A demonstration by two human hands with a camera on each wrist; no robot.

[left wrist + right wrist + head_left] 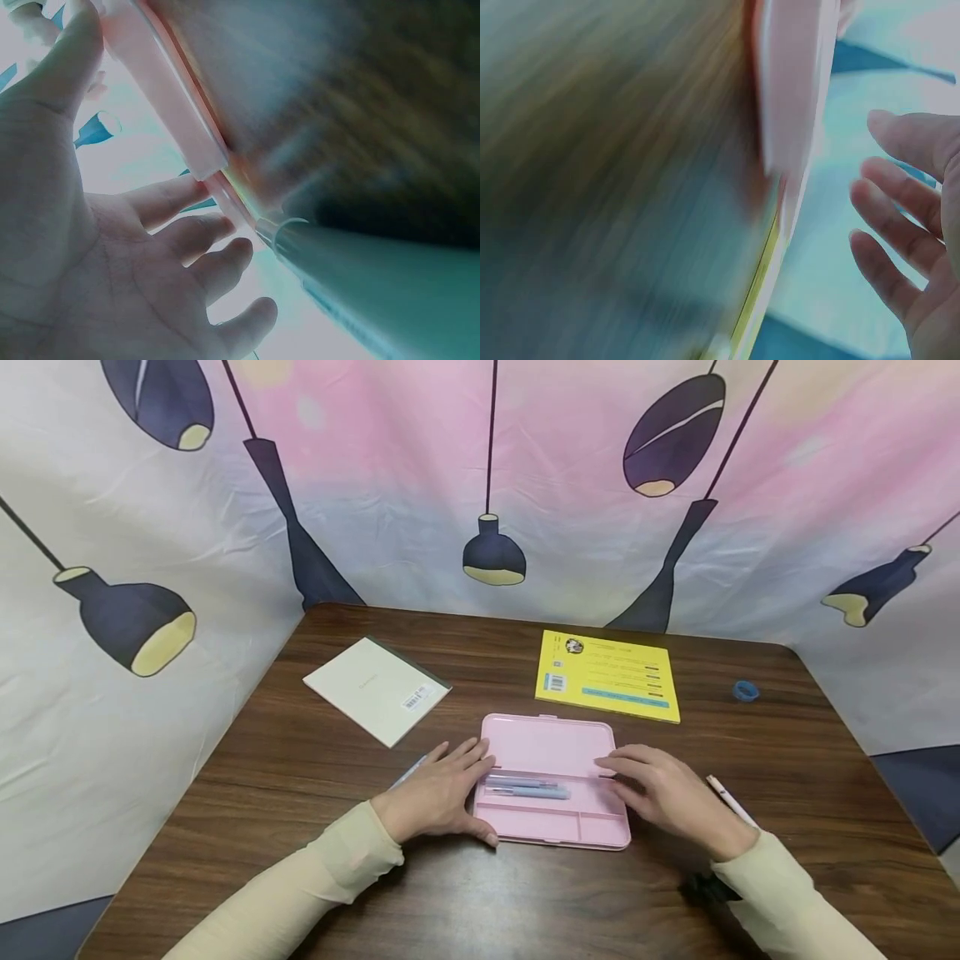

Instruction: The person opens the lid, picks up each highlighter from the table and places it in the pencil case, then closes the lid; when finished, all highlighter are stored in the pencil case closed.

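A pink pencil case [551,743] lies unfolded flat on the table, with two light-blue pens [531,792] in its upper compartment. My left hand [442,789] lies along its left side, fingers spread and the thumb at the lower left corner. At the right side is my right hand [660,789], its fingers loosely bent near the hinge; the right wrist view shows nothing between those fingers [889,206]. Whether they touch the case, I cannot tell. A light-blue pen [375,277] lies beside my left hand, partly hidden by it in the head view.
Behind the case are a cream notebook [375,687] at left and a yellow book [611,672] at right. A blue ring-shaped item [746,691] sits farther right. By my right wrist are a white pen [729,799] and a dark object [707,887], partly covered by the sleeve.
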